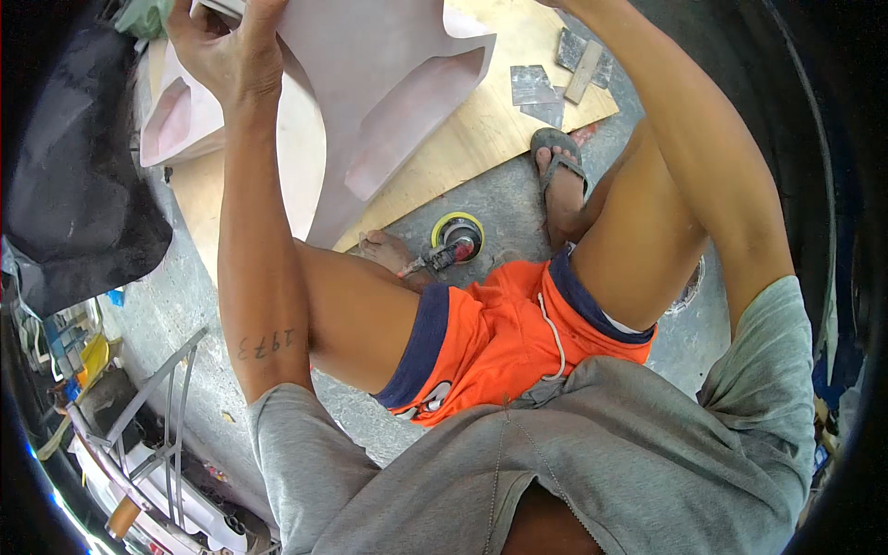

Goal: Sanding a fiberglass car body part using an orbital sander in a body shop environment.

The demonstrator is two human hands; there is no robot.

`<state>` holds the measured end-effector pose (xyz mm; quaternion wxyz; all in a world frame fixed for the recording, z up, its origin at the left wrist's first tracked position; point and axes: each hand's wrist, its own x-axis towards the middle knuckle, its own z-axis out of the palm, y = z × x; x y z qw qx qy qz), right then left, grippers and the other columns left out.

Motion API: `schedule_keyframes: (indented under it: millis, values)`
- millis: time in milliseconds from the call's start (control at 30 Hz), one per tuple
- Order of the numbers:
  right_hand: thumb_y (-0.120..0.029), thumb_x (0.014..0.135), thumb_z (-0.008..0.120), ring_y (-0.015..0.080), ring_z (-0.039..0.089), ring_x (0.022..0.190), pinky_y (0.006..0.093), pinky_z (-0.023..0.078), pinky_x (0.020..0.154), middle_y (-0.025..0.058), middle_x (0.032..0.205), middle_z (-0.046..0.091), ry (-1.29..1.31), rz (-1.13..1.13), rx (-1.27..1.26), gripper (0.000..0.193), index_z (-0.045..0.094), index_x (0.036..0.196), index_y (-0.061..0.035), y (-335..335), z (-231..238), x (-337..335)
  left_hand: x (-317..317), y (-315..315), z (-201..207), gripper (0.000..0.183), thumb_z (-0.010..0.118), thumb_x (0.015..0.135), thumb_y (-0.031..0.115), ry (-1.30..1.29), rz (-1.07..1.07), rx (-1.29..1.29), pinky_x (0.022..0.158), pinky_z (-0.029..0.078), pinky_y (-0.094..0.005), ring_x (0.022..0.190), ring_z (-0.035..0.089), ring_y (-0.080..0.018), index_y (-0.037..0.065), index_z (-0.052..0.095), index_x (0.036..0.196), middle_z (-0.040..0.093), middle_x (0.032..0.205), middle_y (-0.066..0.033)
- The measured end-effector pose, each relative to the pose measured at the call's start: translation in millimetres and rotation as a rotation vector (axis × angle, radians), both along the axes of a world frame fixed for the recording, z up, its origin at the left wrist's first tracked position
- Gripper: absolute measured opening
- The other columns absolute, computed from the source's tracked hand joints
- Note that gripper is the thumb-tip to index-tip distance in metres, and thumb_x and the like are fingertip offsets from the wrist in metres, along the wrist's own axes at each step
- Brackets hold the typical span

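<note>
A large, smooth, curved panel, pale grey with pinkish patches and a recessed area, stands before me at the top of the view. My left hand is closed around a pale edge of it, thumb on one side and fingers on the other; the fingertips are partly cut off. Only the wrist end of my right hand shows at the top edge, right of the panel, so its fingers are hidden. Left of the panel, beneath my left forearm, lies another pale moulded section with a pink hollow.
A plywood board lies under the panel. On its right are dark sanding sheets and a small flat block. A round sander with a yellow rim rests between my feet. Black sheeting and a metal frame stand left.
</note>
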<state>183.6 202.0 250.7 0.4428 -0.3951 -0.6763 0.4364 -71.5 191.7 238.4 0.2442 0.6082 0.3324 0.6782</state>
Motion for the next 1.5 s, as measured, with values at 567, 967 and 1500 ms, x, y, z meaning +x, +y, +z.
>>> schedule_keyframes:
  millis: [567,967,1500]
  values:
    - [-0.020,0.094,0.072,0.0309,0.057,0.126,0.0453,0.046,0.109,0.0168,0.145,0.056,-0.179,-0.089,-0.072,0.066,0.043,0.152,-0.0042,-2,-21,4,5,-4,-19,0.111,0.089,0.068,0.050,0.141,0.120,-0.024,0.105,0.045,-0.0510,0.124,0.055,-0.0360,-0.005,0.035,0.147,0.055,0.131,-0.0267]
    - [-0.017,0.095,0.069,0.0313,0.056,0.128,0.0452,0.044,0.110,0.0168,0.140,0.059,-0.136,-0.149,-0.021,0.060,0.047,0.149,-0.0041,-20,-33,-2,-3,-9,-19,0.129,0.088,0.064,0.056,0.243,0.183,-0.110,0.108,0.041,-0.0562,0.133,0.046,-0.0419,-0.005,0.019,0.155,0.042,0.141,-0.0323]
    - [-0.034,0.101,0.063,0.0222,0.061,0.107,0.0450,0.048,0.089,0.0091,0.125,0.063,0.658,-0.871,-1.779,0.045,0.050,0.134,-0.0061,-305,-353,-163,-21,-32,1,0.118,0.085,0.066,0.053,0.427,-0.038,-0.016,0.109,0.045,-0.0503,0.124,0.057,-0.0433,-0.011,0.028,0.147,0.057,0.131,-0.0315]
